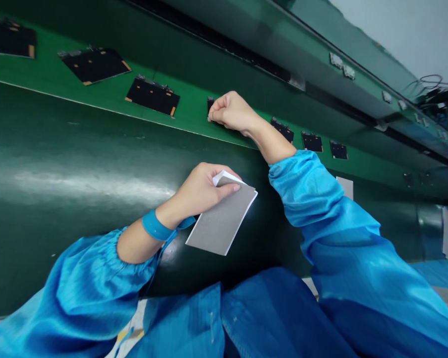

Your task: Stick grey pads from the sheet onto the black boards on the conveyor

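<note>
My left hand (205, 191) is closed around a stack of grey sheets with white edges (224, 219), its thumb lying on top. A blue band (156, 226) circles that wrist. Farther out, my right hand (231, 112) is at a black panel (210, 103) on the green strip, thumb and fingertips pinched together at it. Most of that panel is hidden behind the hand, and whatever is between the fingertips is too small to make out. A similar black panel with orange tabs (153, 95) lies just left of it.
More black panels (95, 64) lie spaced along the green strip (194, 112), on both sides of my right hand. Behind runs a dark rail (246, 57), with small pale parts (336, 60) on a ledge beyond. A dark green tabletop (78, 149) stretches in front of me.
</note>
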`<state>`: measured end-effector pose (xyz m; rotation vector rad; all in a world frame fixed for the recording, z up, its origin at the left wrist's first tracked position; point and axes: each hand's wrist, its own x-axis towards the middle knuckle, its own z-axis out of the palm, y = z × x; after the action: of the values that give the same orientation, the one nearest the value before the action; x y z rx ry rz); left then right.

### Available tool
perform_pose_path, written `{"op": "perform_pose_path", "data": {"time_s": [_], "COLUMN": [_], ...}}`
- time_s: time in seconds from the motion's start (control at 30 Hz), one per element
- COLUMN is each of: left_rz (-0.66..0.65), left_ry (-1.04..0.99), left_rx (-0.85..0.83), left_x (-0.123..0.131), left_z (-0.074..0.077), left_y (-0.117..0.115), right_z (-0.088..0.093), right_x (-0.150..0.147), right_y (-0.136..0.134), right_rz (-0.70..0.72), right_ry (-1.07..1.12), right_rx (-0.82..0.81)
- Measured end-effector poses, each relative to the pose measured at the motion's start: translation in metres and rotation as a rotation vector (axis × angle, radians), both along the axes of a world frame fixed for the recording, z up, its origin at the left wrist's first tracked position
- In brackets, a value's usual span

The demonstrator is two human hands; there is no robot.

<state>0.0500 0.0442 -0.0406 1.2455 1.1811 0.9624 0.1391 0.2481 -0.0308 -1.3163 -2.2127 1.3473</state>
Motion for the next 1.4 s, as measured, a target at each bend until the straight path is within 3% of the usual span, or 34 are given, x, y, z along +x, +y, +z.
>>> {"op": "perform_pose_path", "data": {"time_s": [0.23, 0.7, 0.87, 1.0, 1.07, 1.13, 1.27, 1.4], "left_rz": [-0.003, 0.0, 0.007, 0.072, 0.144, 0.221, 0.307, 0.323], "left_ry": [0.01, 0.019, 0.029, 0.03, 0.038, 0.048, 0.086, 0.135], "left_rx": [-0.009, -0.026, -0.064, -0.081, -0.089, -0.098, -0.099, -0.115], "left_x": [0.001, 0.0, 0.0, -0.006, -0.01, -0.013, -0.015, -0.014], "left_z": [0.0, 0.003, 0.007, 0.011, 0.012, 0.012, 0.011, 0.012], "left_y": [0.0, 0.0, 0.0, 0.0, 0.001, 0.002, 0.004, 0.003], "right_z": [0.005, -0.001, -0.012, -0.015, -0.012, -0.006, 0.005, 0.008], "right_x": [0.01, 0.034, 0.042, 0.056, 0.068, 0.082, 0.107, 0.117], "right_y": [-0.002, 0.001, 0.009, 0.013, 0.004, -0.016, -0.07, -0.1], "right_rz": [-0.058, -0.112, -0.079, -0.093, -0.126, -0.117, 0.088, 0.182], "right_ry": [-0.053, -0.116, -0.152, -0.185, -0.135, -0.033, 0.219, 0.292], "right_rx": [0.008, 0.079, 0.179, 0.363, 0.42, 0.362, 0.086, 0.042]}}
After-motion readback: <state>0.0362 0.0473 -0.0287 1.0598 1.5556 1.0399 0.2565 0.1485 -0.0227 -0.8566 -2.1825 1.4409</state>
